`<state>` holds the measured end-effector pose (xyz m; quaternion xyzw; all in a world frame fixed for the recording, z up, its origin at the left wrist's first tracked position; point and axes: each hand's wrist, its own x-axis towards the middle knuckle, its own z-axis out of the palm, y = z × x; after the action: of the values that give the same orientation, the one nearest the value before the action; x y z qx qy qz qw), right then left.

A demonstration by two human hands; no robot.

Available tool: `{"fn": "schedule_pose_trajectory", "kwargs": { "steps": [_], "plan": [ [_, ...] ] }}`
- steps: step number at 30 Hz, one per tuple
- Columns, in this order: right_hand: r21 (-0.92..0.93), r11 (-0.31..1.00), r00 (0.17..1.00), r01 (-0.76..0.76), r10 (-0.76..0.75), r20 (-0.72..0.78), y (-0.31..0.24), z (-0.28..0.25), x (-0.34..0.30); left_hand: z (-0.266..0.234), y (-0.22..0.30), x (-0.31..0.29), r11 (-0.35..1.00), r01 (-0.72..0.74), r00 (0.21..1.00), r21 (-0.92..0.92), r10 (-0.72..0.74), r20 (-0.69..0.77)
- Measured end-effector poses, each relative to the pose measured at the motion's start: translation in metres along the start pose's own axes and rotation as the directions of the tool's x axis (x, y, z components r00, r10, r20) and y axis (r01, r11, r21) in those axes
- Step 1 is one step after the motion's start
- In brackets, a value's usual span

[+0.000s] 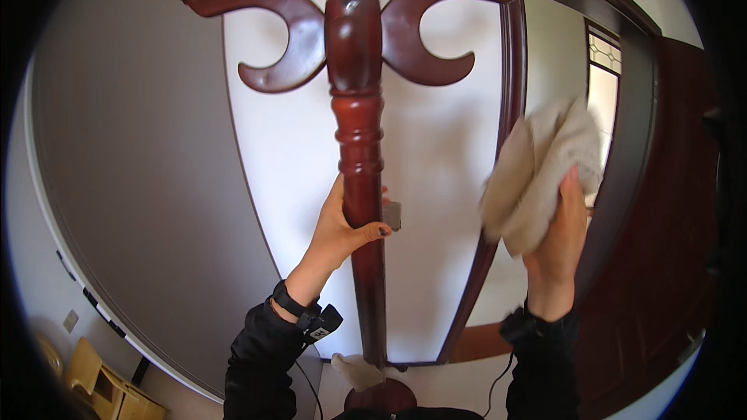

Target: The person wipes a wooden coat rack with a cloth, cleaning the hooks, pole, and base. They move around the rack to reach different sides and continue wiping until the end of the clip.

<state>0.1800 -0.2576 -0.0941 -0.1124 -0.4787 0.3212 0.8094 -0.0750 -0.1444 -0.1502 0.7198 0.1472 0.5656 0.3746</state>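
Note:
A dark reddish-brown wooden coat stand [354, 43] rises upright in front of me, with curved hook arms out to both sides near the top and turned rings below them. My left hand [336, 235] is wrapped round its post under the rings, thumb across the front; the other fingers are mostly behind the wood. Off to the right of the post, my right hand [557, 245] grips a folded beige cloth [545, 175], apart from the stand. The cloth is slightly blurred.
A round base [381, 397] shows at the post's foot, beside a pale object [358, 371] I cannot make out. Behind stand a white wall [443, 264] and a grey panel [140, 148]. A dark door frame [510, 54] is at right, light wooden furniture [101, 381] at lower left.

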Motion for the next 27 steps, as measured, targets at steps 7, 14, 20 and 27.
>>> {"fn": "schedule_pose_trajectory", "kwargs": {
  "steps": [7, 14, 20, 27],
  "plan": [
    [-0.635, -0.103, 0.489, 0.766, -0.547, 0.679, 0.061, 0.092, 0.108, 0.018, 0.005, -0.003, 0.996, 0.078, 0.964, 0.044, -0.064, -0.258],
    [-0.571, -0.195, 0.4, 0.798, -0.538, 0.742, 0.036, 0.138, 0.165, 0.02, 0.003, -0.003, 0.996, 0.075, 0.954, 0.057, -0.055, -0.295],
    [-0.837, -0.008, 0.83, 0.547, 0.136, 0.541, -0.016, 0.216, 0.19, 0.024, 0.002, -0.003, 0.994, 0.074, 0.951, 0.083, -0.046, -0.305],
    [-0.84, -0.091, 0.842, 0.536, -0.016, 0.539, -0.006, 0.243, 0.242, 0.023, 0.005, -0.002, 0.996, 0.042, 0.957, 0.074, -0.019, -0.291]
  ]
}}
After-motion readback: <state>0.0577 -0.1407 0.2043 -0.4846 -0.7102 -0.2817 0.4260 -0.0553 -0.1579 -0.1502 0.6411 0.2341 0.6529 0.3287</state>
